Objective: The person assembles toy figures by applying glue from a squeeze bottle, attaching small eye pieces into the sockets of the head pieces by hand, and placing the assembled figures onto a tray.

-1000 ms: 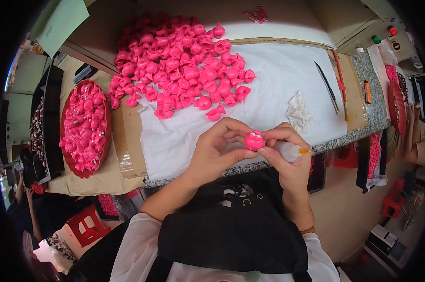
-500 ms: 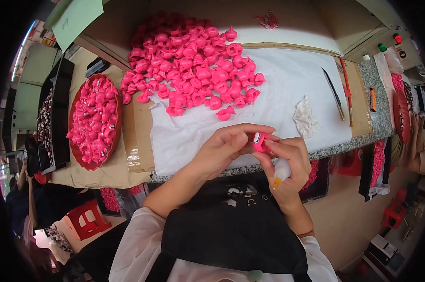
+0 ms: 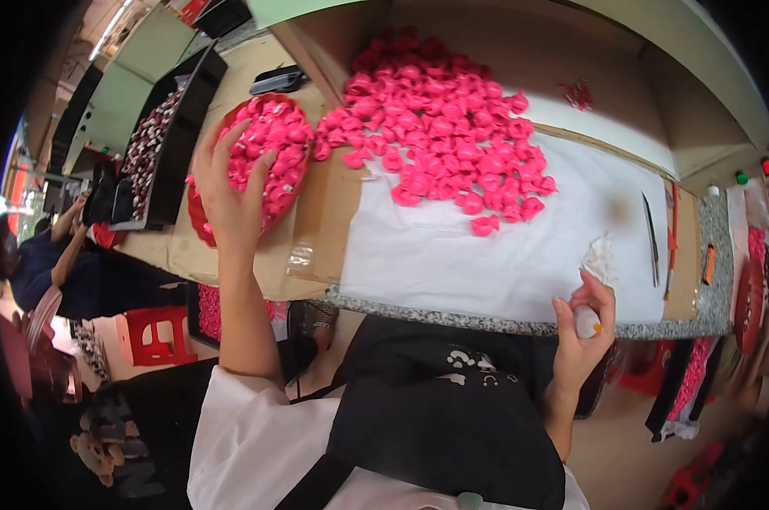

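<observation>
On the surface (image 3: 520, 327), a white cloth (image 3: 495, 255) is the landmark, spread across the middle with a speckled stone edge just below it. Big heap of pink pieces (image 3: 440, 127) sits on the cloth's upper part, spilling past its top-left corner onto brown cardboard (image 3: 316, 212). Left of the cloth, on that cardboard, a red tray (image 3: 202, 221) piled with more of the same pink pieces. Further left of the cloth, dark trays (image 3: 159, 140) with small mixed items, too small to tell what. Right of the cloth: thin dark tweezers-like tool (image 3: 650, 238), red-handled tool (image 3: 672, 242), small orange item (image 3: 708, 263). Crumpled white scrap (image 3: 601, 257) on the cloth's lower right.

Left hand (image 3: 227, 191) over the red tray, fingers spread wide, palm down on the pink pile; cannot tell if it has hold of a piece. Right hand (image 3: 582, 327) below the cloth's lower right corner, off the stone edge, fingers curled closed around a small white bottle (image 3: 586, 321) with an orange tip. Dark apron on the lap below the cloth. Another person's arm at far left, well apart from the cloth.
</observation>
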